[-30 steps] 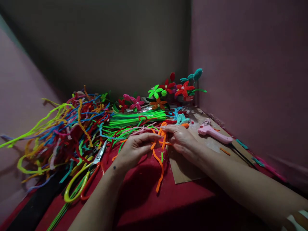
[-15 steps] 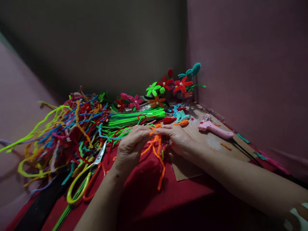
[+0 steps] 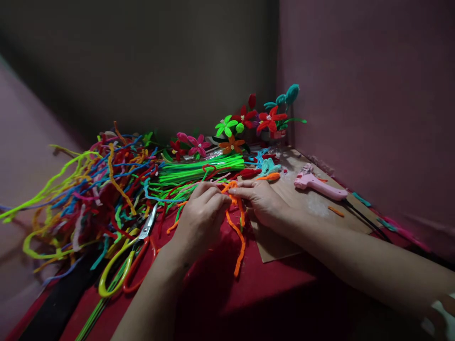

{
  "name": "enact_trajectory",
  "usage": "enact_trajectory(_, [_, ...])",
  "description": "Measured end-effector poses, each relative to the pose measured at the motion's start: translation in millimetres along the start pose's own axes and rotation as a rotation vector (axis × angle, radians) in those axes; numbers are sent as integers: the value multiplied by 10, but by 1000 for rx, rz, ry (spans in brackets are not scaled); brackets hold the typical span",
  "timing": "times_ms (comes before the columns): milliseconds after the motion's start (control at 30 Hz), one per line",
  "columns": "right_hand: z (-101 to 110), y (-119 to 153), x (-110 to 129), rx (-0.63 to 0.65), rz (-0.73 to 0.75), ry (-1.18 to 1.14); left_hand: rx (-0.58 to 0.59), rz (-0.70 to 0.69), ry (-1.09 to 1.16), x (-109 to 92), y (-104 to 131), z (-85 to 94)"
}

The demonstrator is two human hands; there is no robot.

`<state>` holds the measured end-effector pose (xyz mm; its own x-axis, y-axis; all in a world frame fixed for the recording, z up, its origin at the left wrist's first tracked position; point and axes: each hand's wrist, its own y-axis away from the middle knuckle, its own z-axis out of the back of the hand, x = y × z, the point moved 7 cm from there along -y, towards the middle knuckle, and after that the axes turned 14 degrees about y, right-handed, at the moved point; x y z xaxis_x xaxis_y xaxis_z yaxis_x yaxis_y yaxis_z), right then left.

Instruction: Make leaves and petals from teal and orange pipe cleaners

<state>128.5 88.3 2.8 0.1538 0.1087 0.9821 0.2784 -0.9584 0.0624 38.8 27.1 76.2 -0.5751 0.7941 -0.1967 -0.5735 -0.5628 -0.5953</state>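
Observation:
Between my two hands is an orange pipe cleaner piece [image 3: 235,227], looped at the top with loose ends hanging over the red tabletop [image 3: 245,303]. My left hand [image 3: 204,215] is closed on its left side, back of the hand toward me, so the fingertips are partly hidden. My right hand [image 3: 265,201] pinches the loop between thumb and forefinger from the right. Left of my left hand lie scissors [image 3: 145,233] with one yellow and one red handle. A bundle of green pipe cleaners [image 3: 202,169] lies just beyond my hands.
A tangled heap of coloured pipe cleaners [image 3: 95,189] fills the left. Pipe cleaner flowers [image 3: 224,126] stand at the back. On the right, a pink glue gun [image 3: 320,185] with a black cord rests on cardboard [image 3: 277,246]. Walls close in behind and on the right.
My left hand has turned and dropped slightly, its knuckles now facing me more. The left-hand orange strand is now hidden behind it. My right hand keeps its pinch.

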Motion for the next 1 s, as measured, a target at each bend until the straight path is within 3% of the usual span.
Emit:
enact_trajectory(433, [-27,16,70,-32,264,245,122,22,-217,-44,13,-217])
enact_trajectory(667, [21,-28,17,-37,166,194,38,8,-189,-60,0,-125])
enact_trajectory(1000, [24,-44,-2,-35,194,187,90,18,-255,-54,2,-211])
